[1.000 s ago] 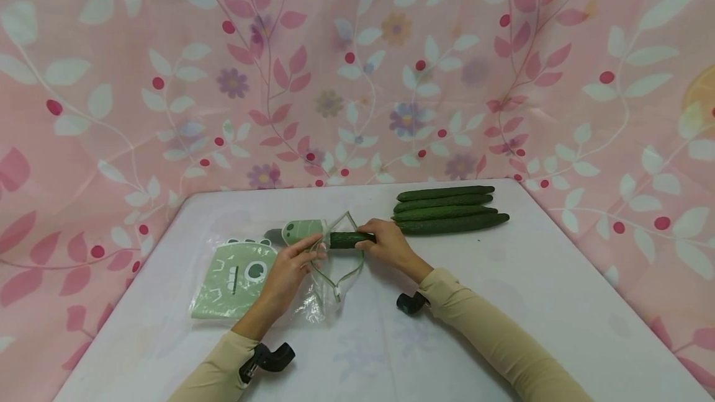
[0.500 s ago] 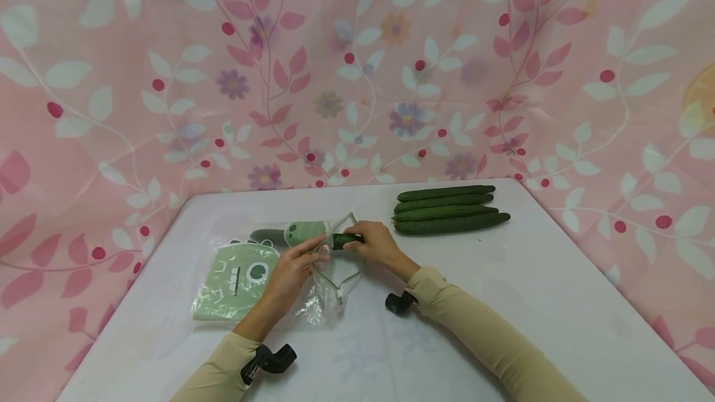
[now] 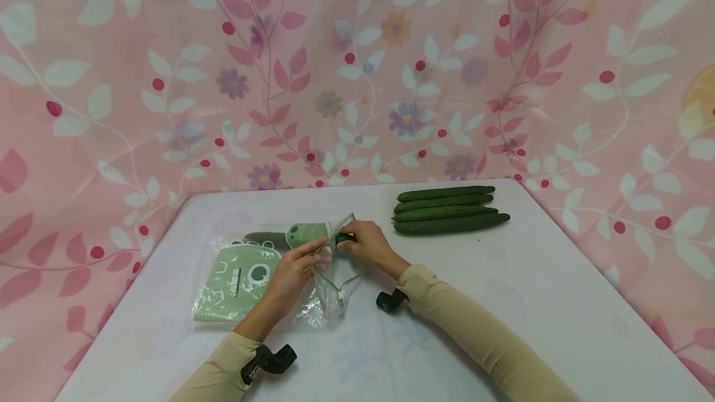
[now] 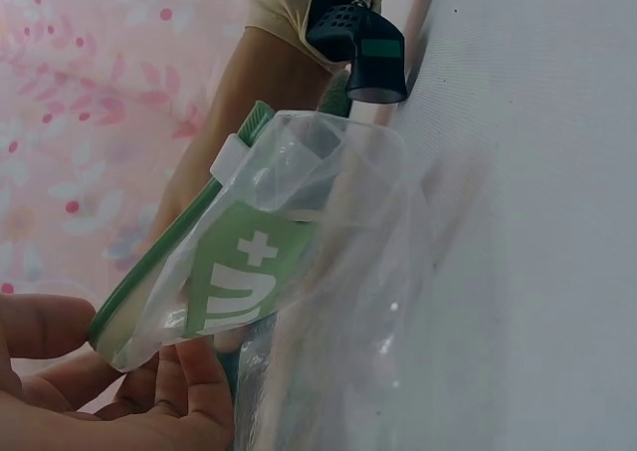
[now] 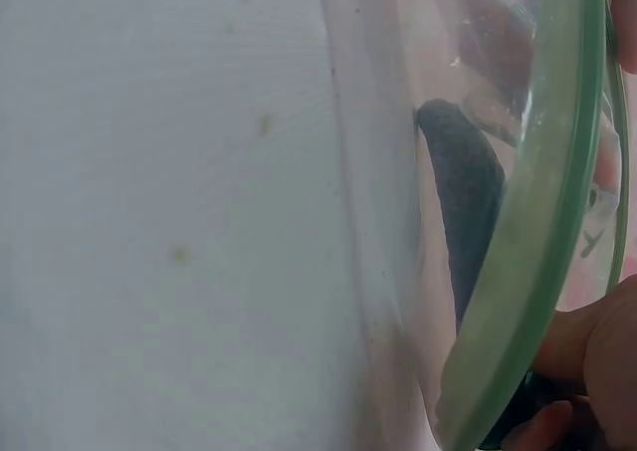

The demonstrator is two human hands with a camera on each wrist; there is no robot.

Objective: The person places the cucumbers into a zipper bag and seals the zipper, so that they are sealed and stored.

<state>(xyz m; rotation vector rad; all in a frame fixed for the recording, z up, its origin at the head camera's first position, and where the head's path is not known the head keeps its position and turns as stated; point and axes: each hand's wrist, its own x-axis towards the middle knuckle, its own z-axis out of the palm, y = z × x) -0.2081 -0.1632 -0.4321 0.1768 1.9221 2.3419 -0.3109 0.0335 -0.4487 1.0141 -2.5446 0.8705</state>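
Observation:
A clear zip bag with a light green printed face lies on the table, its green-edged mouth spread open to the right. One cucumber is mostly inside, along the bag's far side; the right wrist view also shows this cucumber through the plastic. My left hand holds the mouth's edge between thumb and fingers, near the green zip strip. At the mouth, my right hand grips the cucumber's near end, its fingers partly within the opening. A white slider sits on the zip.
Several more cucumbers lie side by side at the table's back right. The white tabletop extends to the front and right. A pink floral curtain hangs behind the table.
My right hand has moved left with the cucumber, which has slid deeper into the bag, its far tip reaching further left. My left hand stays at the bag's mouth, almost unmoved.

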